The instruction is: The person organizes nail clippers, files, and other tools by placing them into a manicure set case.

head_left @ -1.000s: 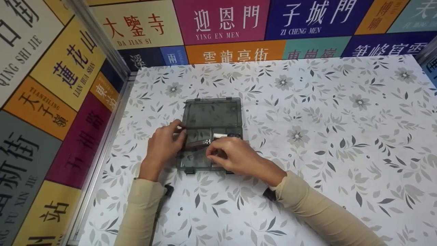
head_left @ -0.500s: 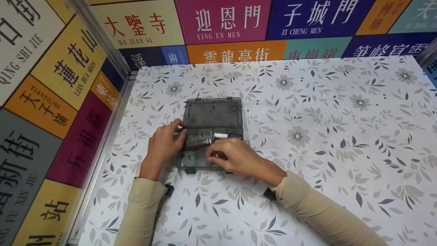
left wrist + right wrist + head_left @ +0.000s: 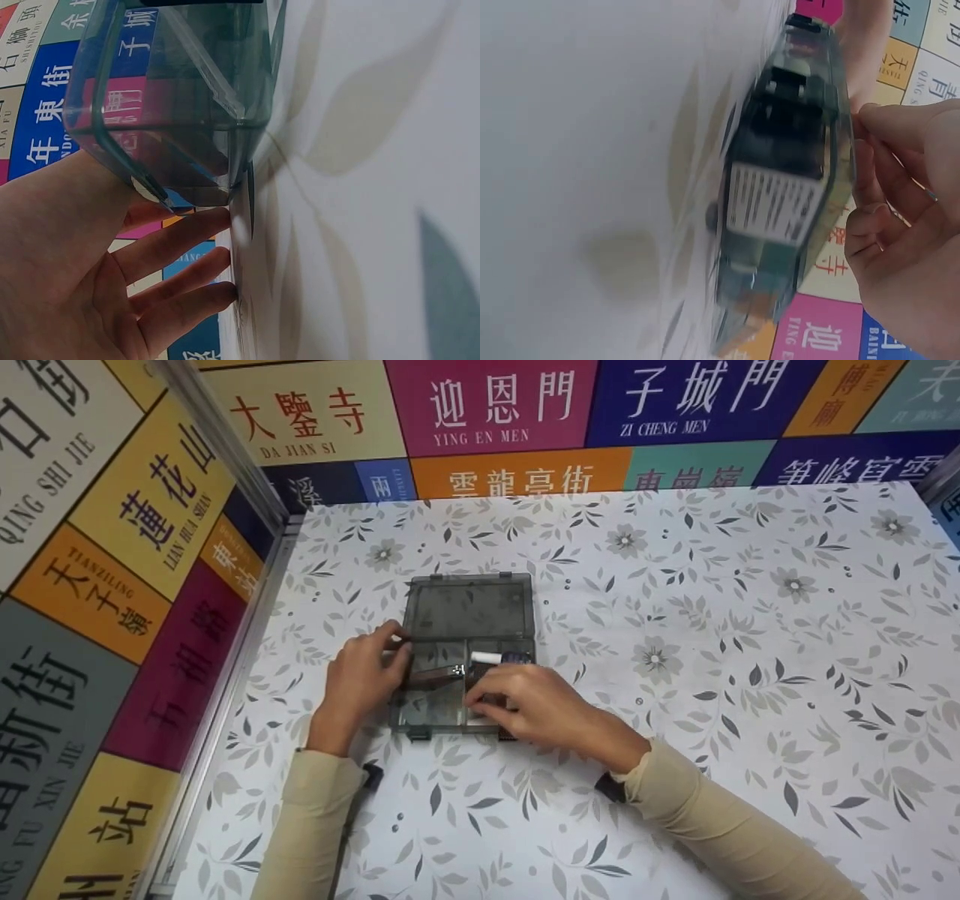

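A see-through grey plastic compartment box (image 3: 427, 720) lies on the table with its lid (image 3: 469, 607) folded back. My left hand (image 3: 360, 671) rests at its left side, thumb and forefinger at the wall; the left wrist view shows the other fingers straight beneath. A long brownish item with a silvery end (image 3: 439, 675) slants across the left part. In the upper right compartment lies a small tube with a white cap (image 3: 486, 658). My right hand (image 3: 536, 701) reaches over the right compartments, thumb and forefinger close together. I cannot tell whether they pinch something small.
A white tabletop (image 3: 712, 720) with a grey leaf and flower print surrounds the box. Colourful sign panels (image 3: 487, 405) stand behind it and along the left. A white printed label (image 3: 772, 202) shows through the box's front wall.
My right hand has shifted slightly to the right over the box, uncovering more of its lower middle and the tube. My left hand and the box stay in place.
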The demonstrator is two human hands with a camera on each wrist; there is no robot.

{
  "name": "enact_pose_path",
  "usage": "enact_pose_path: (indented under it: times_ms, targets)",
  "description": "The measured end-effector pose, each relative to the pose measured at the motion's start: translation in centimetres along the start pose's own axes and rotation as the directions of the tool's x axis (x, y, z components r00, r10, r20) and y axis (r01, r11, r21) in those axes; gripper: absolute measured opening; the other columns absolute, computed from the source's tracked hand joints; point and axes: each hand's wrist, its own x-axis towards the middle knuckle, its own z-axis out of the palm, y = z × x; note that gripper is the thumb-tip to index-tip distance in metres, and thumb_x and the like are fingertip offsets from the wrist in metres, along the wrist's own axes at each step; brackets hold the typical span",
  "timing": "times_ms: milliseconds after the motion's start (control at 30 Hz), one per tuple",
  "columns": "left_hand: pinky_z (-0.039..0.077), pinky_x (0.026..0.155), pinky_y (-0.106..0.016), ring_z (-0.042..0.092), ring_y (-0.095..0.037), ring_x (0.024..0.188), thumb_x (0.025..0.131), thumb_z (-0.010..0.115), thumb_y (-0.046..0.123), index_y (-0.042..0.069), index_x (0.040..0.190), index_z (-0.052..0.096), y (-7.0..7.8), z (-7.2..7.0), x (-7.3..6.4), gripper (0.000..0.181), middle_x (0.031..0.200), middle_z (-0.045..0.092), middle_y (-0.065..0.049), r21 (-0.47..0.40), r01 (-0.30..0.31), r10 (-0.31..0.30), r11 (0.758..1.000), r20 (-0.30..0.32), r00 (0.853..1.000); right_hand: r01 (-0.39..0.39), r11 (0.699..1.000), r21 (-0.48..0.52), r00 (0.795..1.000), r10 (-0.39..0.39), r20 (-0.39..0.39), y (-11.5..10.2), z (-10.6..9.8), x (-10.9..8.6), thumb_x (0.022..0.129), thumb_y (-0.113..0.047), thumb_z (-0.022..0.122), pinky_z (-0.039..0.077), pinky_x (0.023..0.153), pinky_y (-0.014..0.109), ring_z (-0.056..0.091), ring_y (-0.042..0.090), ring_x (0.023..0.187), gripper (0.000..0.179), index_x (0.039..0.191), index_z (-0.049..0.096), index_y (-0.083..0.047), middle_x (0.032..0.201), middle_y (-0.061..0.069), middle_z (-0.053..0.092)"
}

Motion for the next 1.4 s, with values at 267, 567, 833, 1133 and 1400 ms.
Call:
enact_pose_path:
  times_ms: [267,567,833,1133,1400]
  targets:
    - [0.060,0.082,-0.060,0.077,-0.037,0.110,0.107,0.066,0.034,0.025,0.119,0.072,-0.1,0.1,0.1,0.016,0.118,0.082,-0.005,0.009,0.008,-0.008,1.000,0.011,1.000,-0.074,0.997,-0.015,0.997,0.074,-0.008,1.3,-2.0,-2.2,0.101,-0.018,0.077,0.062,0.087,0.039,0.076,0.014,0.098,0.010,0.110,0.083,-0.019,0.106,-0.005,0.081]
    - [0.060,0.079,-0.060,0.078,-0.035,0.109,0.107,0.066,0.034,0.026,0.119,0.072,-0.1,0.0,0.0,0.016,0.118,0.082,-0.004,-0.002,0.018,-0.018,1.000,0.008,1.000,-0.125,0.991,-0.046,0.992,0.125,-0.011,2.6,-4.2,-4.7,0.099,-0.018,0.079,0.062,0.087,0.040,0.076,0.015,0.098,0.013,0.111,0.083,-0.021,0.109,-0.007,0.082]
    - [0.060,0.081,-0.061,0.077,-0.036,0.112,0.107,0.066,0.035,0.027,0.119,0.072,-0.2,0.1,0.1,0.016,0.120,0.082,-0.004,0.002,0.019,-0.019,1.000,0.013,1.000,-0.185,0.980,-0.069,0.983,0.185,-0.004,3.7,-5.7,-6.8,0.099,-0.018,0.080,0.060,0.085,0.040,0.075,0.015,0.095,0.014,0.112,0.083,-0.020,0.109,-0.009,0.081]
    - [0.060,0.082,-0.061,0.078,-0.036,0.111,0.106,0.067,0.034,0.026,0.117,0.072,-0.3,0.1,0.0,0.015,0.119,0.082,-0.005,-0.012,0.010,-0.010,1.000,0.001,1.000,-0.193,0.978,-0.079,0.981,0.189,-0.048,5.1,-7.6,-9.4,0.096,-0.007,0.080,0.059,0.078,0.039,0.070,0.006,0.087,0.016,0.110,0.083,-0.016,0.101,-0.008,0.080]
    - [0.060,0.081,-0.061,0.077,-0.037,0.111,0.107,0.066,0.034,0.026,0.118,0.072,-0.2,0.1,0.0,0.016,0.119,0.082,-0.006,-0.015,0.006,-0.006,1.000,0.002,1.000,-0.199,0.975,-0.103,0.980,0.197,-0.029,6.1,-9.3,-11.8,0.095,-0.009,0.083,0.056,0.073,0.033,0.066,0.004,0.083,0.014,0.105,0.083,-0.018,0.095,-0.011,0.078]
